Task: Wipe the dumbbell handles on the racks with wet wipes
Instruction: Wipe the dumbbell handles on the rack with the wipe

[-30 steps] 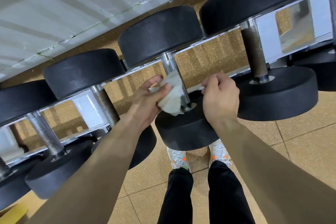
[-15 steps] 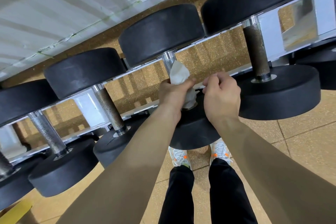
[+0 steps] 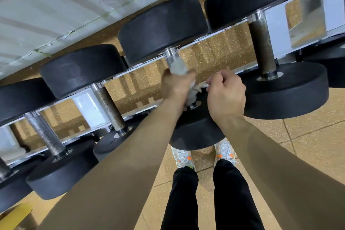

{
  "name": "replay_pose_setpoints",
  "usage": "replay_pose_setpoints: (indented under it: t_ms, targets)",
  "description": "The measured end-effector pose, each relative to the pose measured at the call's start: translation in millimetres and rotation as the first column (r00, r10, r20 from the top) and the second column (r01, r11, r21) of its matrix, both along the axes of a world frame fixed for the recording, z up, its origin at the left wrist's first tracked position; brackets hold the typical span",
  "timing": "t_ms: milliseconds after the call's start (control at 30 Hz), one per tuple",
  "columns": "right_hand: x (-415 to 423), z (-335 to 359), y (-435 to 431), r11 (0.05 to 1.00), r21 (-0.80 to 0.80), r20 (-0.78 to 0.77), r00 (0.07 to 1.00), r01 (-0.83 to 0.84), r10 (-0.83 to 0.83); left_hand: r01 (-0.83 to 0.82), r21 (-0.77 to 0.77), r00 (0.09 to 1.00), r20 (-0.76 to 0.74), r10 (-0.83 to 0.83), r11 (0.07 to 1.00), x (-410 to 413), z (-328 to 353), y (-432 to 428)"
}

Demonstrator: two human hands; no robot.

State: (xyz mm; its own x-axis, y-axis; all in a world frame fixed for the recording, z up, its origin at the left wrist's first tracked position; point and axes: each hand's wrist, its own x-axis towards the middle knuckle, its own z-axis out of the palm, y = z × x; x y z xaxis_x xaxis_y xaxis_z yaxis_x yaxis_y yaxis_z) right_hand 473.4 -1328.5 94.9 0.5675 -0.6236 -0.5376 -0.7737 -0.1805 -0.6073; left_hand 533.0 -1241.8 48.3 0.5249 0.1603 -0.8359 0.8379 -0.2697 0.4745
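Note:
Several black dumbbells lie across a white rack [image 3: 87, 104]. My left hand [image 3: 176, 86] grips a white wet wipe [image 3: 179, 67] wrapped round the chrome handle [image 3: 170, 57] of the middle dumbbell [image 3: 162, 28]. Most of that handle is hidden under the hand and the wipe. My right hand [image 3: 226, 93] is curled beside it over the dumbbell's near head [image 3: 196, 132]; what its fingers hold cannot be made out. The dumbbell on the right has a rusty brown handle [image 3: 261, 46], and the one on the left a knurled brownish handle [image 3: 110, 106].
A further dumbbell with a grey knurled handle [image 3: 45, 134] lies at the far left. A white wall [image 3: 56, 5] runs behind the rack. Below are the tan speckled floor tiles [image 3: 308, 145] and my legs and white shoes [image 3: 183, 155].
My left hand turned from an open-palm hold to a full grip round the wipe and handle. The wipe now sticks out above the fist. My right hand hardly moved.

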Motion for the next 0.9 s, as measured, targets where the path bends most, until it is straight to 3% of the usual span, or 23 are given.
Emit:
replay_pose_setpoints:
  t_ms: [67, 133, 200, 267, 333, 400, 467, 533, 600, 700, 900]
  targets:
    - [0, 0, 0, 1.0, 0.003, -0.002, 1.0, 0.003, -0.003, 0.16, 0.068, 0.987, -0.021, -0.159, 0.985, -8, 1, 5]
    - [-1, 0, 0, 1.0, 0.002, -0.001, 1.0, 0.008, -0.008, 0.14, 0.054, 0.99, -0.034, -0.138, 0.989, 0, 0, 4]
    - [-1, 0, 0, 1.0, 0.005, 0.003, 1.0, 0.006, -0.006, -0.055, -0.003, 0.998, 0.023, 0.055, 0.998, 15, 3, -2]
    - [-2, -1, 0, 1.0, 0.003, 0.007, 1.0, 0.002, -0.002, -0.314, -0.107, 0.941, 0.095, 0.324, 0.943, 25, 3, -11]
    - [-1, -3, 0, 1.0, -0.003, 0.006, 1.0, -0.007, 0.007, -0.402, -0.155, 0.892, 0.156, 0.424, 0.903, 26, -1, -15]
    - [-1, -4, -1, 1.0, -0.01, 0.014, 1.0, -0.012, 0.012, -0.239, -0.057, 0.954, 0.175, 0.245, 0.969, 18, -4, -13]
    - [-1, -4, -1, 1.0, -0.015, 0.02, 1.0, -0.014, 0.014, 0.108, 0.103, 0.991, 0.07, -0.116, 0.989, 7, -3, -1]
    - [-1, -3, -1, 1.0, -0.012, 0.02, 1.0, -0.017, 0.017, 0.388, 0.086, 0.922, -0.035, -0.386, 0.918, -1, 2, 19]
    - [-1, -1, 0, 1.0, -0.005, 0.006, 1.0, -0.021, 0.021, 0.516, 0.018, 0.855, -0.079, -0.513, 0.856, -4, 9, 41]
    - [0, 1, 0, 1.0, -0.006, -0.015, 1.0, -0.022, 0.021, 0.555, 0.049, 0.831, -0.049, -0.553, 0.83, -5, 9, 60]
    - [2, 2, 2, 1.0, 0.006, -0.049, 0.998, 0.025, -0.025, 0.297, 0.204, 0.937, 0.126, -0.326, 0.933, -21, 21, 44]
